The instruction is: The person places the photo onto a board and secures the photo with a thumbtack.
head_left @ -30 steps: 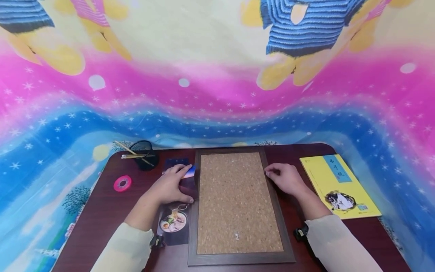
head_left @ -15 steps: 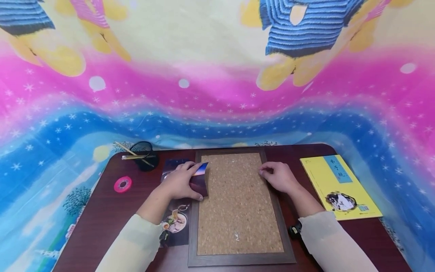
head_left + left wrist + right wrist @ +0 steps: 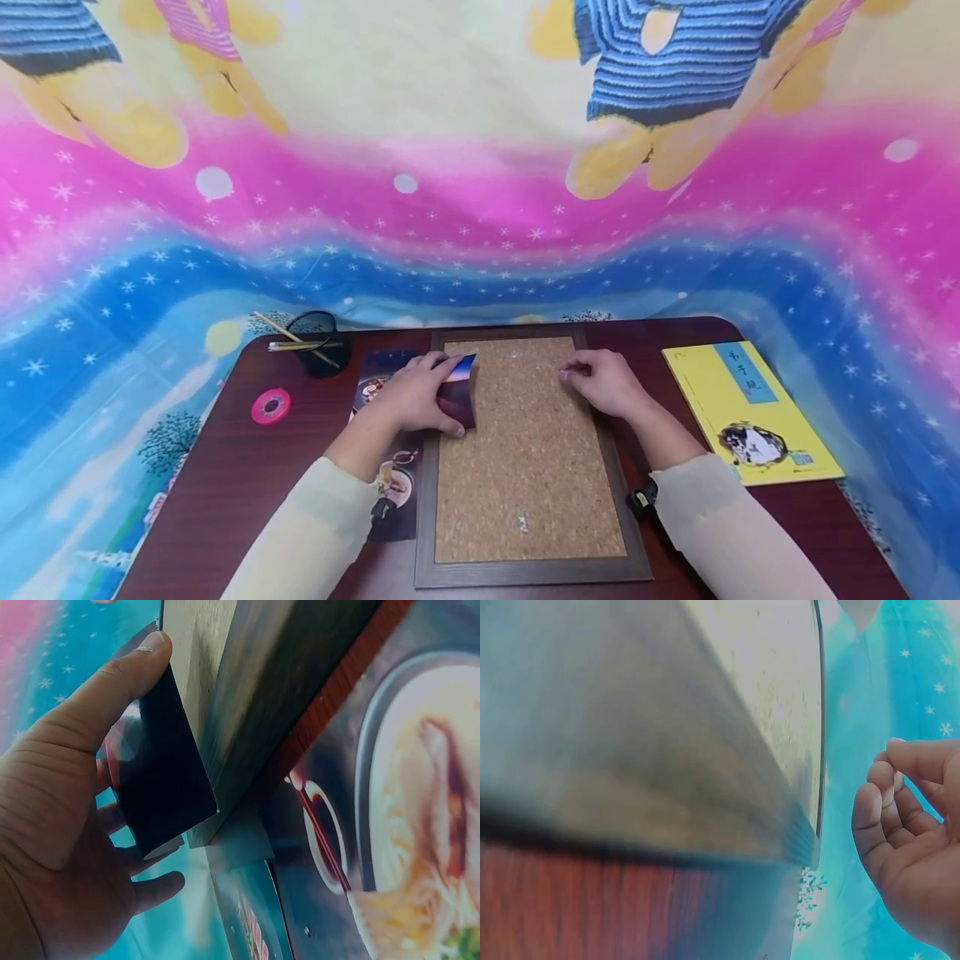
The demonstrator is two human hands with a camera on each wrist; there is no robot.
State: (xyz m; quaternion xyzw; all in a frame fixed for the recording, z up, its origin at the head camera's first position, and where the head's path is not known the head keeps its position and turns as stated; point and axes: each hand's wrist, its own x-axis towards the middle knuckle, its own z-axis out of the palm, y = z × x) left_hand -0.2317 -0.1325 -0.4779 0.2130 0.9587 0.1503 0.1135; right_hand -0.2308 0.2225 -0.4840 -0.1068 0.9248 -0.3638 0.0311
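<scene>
My left hand (image 3: 420, 396) holds a small glossy picture card (image 3: 460, 396), its thumb on one face and fingers behind, over the left part of a framed cork board (image 3: 532, 467). In the left wrist view the card (image 3: 169, 765) is tilted, its dark face showing. My right hand (image 3: 606, 383) hovers by the board's right frame edge, fingers curled. Thumb and forefinger tips come together in the right wrist view of that hand (image 3: 915, 832); I cannot tell whether something tiny is between them. Small whitish bits (image 3: 522, 522) lie near the board's lower end.
Left of the board lie food pictures, one with a noodle bowl (image 3: 401, 487). Farther left are a pink tape roll (image 3: 271, 406) and a black mesh pen cup (image 3: 324, 354) with pencils. A yellow book (image 3: 720, 392) lies at right. A patterned curtain (image 3: 480, 208) closes the back.
The left hand has lifted the picture card and carried it rightward over the cork board. The right hand has shifted a little left, from the frame edge toward the cork.
</scene>
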